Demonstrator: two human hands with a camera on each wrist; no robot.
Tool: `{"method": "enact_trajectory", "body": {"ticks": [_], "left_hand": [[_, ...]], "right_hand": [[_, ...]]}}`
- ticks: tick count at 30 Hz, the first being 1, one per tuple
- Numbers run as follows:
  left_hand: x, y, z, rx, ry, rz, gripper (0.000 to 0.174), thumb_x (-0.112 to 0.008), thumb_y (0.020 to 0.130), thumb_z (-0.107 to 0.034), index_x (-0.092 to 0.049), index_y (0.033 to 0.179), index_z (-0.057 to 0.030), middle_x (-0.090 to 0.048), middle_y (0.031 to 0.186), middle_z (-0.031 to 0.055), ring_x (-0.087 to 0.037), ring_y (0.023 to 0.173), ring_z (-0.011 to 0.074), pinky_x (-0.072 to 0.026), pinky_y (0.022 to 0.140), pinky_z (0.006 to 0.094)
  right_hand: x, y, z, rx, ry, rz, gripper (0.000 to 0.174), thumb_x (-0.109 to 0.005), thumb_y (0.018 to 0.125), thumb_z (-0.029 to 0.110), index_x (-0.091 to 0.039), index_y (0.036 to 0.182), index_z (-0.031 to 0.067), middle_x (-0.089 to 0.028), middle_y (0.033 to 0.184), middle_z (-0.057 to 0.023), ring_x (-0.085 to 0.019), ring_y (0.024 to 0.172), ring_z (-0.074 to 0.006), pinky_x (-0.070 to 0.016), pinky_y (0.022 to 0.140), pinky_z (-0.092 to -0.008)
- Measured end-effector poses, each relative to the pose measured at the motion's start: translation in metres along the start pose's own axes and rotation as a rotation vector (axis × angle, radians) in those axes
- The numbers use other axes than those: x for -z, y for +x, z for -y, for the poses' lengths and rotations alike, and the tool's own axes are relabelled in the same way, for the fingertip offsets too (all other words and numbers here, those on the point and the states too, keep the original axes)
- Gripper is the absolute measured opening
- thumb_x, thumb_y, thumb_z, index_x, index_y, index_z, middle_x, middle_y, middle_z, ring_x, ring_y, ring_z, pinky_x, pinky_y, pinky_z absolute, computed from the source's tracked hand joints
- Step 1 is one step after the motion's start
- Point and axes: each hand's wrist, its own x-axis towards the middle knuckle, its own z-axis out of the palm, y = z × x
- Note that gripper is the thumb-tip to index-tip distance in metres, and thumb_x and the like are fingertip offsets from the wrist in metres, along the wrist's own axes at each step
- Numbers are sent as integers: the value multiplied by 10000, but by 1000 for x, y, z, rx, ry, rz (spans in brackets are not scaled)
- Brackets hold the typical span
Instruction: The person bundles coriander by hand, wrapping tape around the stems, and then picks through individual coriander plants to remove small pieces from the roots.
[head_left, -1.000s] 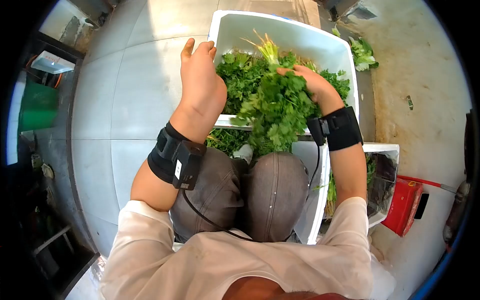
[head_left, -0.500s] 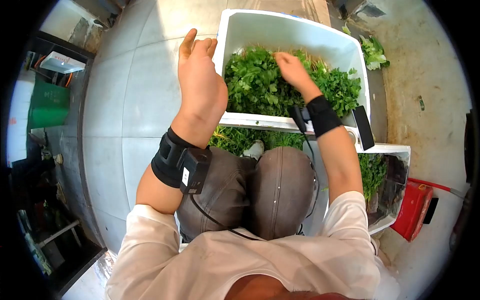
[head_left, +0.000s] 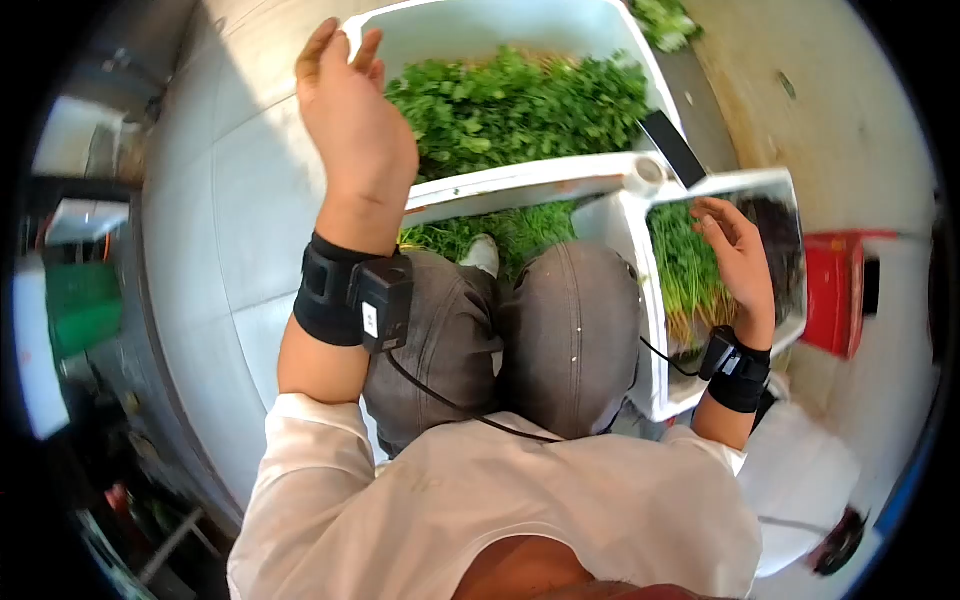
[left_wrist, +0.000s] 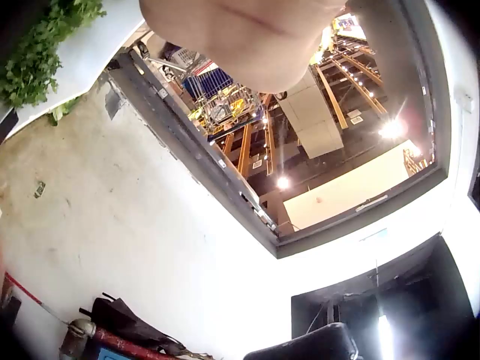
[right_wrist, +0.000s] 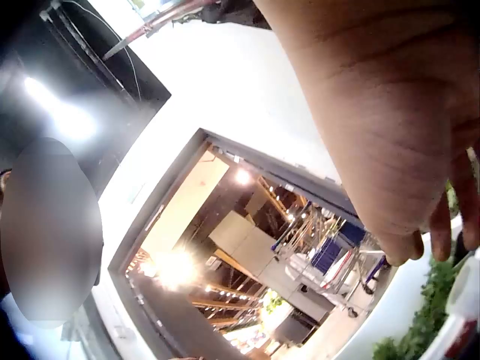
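Note:
A large white foam box (head_left: 520,22) holds a bed of leafy coriander (head_left: 520,110) in the head view. My left hand (head_left: 355,130) is raised beside its left rim, fingers loosely extended, holding nothing; the heel of that hand (left_wrist: 247,34) crosses the top of the left wrist view. Over a smaller white foam box (head_left: 655,385) at the right hovers my right hand (head_left: 738,255), fingers slightly bent and nothing visible in them. Close to it, coriander bunches (head_left: 690,270) lie in that box with pale stem ends toward me. My right palm (right_wrist: 390,135) fills the right wrist view's upper right.
A black phone (head_left: 672,148) rests at the large box's near right corner. More greens (head_left: 530,228) lie low between the box and my knees (head_left: 565,330). A red container (head_left: 834,295) stands beyond the smaller box. Loose leaves (head_left: 665,22) lie at the upper right.
My right hand held a coriander bunch over the large box, let it go there, and has moved right and nearer to the smaller box. My left hand stays raised; the head view has shifted.

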Motion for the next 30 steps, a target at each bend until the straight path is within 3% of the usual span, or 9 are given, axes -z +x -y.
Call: {"method": "enact_trajectory", "body": {"ticks": [2, 5, 9, 15, 19, 21, 24, 27, 30], "left_hand": [[-15, -12, -1, 64, -35, 33, 396, -500, 1043, -140, -390, 1406, -25, -427, 1365, 151, -441, 1333, 300, -369, 1161, 416], [-38, -27, 11, 85, -131, 105, 253, -550, 1023, -130, -516, 1261, -52, -556, 1194, 78, -586, 1011, 239, -452, 1013, 428], [-64, -63, 27, 133, -119, 321, 261, -516, 1035, -113, -493, 1276, -15, -549, 1202, 96, -519, 1028, 224, -448, 1076, 464], [-116, -99, 83, 473, 12, 727, 228, -555, 1034, -112, -572, 1237, -8, -595, 1150, 91, -583, 977, 203, -492, 1015, 427], [-122, -122, 92, 480, 80, 883, 233, -556, 1034, -99, -600, 1238, 6, -617, 1124, 85, -611, 910, 158, -502, 1007, 403], [-130, -127, 100, 494, 99, 902, 235, -557, 1033, -96, -607, 1236, 10, -619, 1105, 77, -609, 889, 136, -504, 1006, 401], [-130, -127, 105, 389, 192, 969, 216, -550, 1037, -89, -621, 1216, 9, -624, 1102, 67, -606, 908, 130, -508, 998, 388], [-148, -138, 109, 342, 292, 927, 213, -550, 1039, -93, -625, 1210, 9, -625, 1106, 64, -607, 932, 139, -508, 999, 372], [-143, -134, 132, 324, 387, 1010, 220, -548, 1046, -109, -629, 1214, 7, -621, 1113, 62, -604, 962, 140, -505, 957, 329]], "right_hand": [[11, -37, -13, -72, -63, -90, 342, -580, 1040, 189, -614, 1289, -42, -705, 1116, -99, -649, 1004, -156, -515, 900, -302], [25, -85, -23, -235, -119, -241, 369, -554, 1053, 254, -624, 1278, -30, -702, 1075, -87, -640, 941, -149, -514, 843, -287], [28, -135, -47, -297, -67, -362, 412, -522, 1062, 308, -631, 1264, -34, -700, 1065, -83, -634, 890, -154, -518, 809, -296], [45, -160, -102, -391, -117, -439, 403, -521, 1048, 309, -657, 1173, -49, -716, 959, -115, -656, 797, -191, -523, 765, -329], [46, -138, -165, -461, -222, -227, 336, -597, 947, 182, -670, 1186, -43, -731, 1017, -171, -692, 843, -235, -539, 796, -362], [41, -129, -221, -310, -370, -55, 363, -658, 909, 160, -667, 1222, -24, -722, 1111, -202, -708, 978, -312, -549, 865, -416], [17, -101, -249, -411, -546, -9, 397, -712, 884, 152, -665, 1250, 8, -698, 1189, -217, -674, 1091, -376, -539, 927, -469], [15, -94, -240, -548, -585, -23, 427, -733, 867, 144, -662, 1274, 36, -695, 1201, -206, -664, 1100, -387, -532, 941, -484], [3, -80, -262, -548, -543, -67, 390, -736, 845, 132, -696, 1225, 50, -695, 1201, -203, -671, 1084, -372, -543, 918, -474]]}}
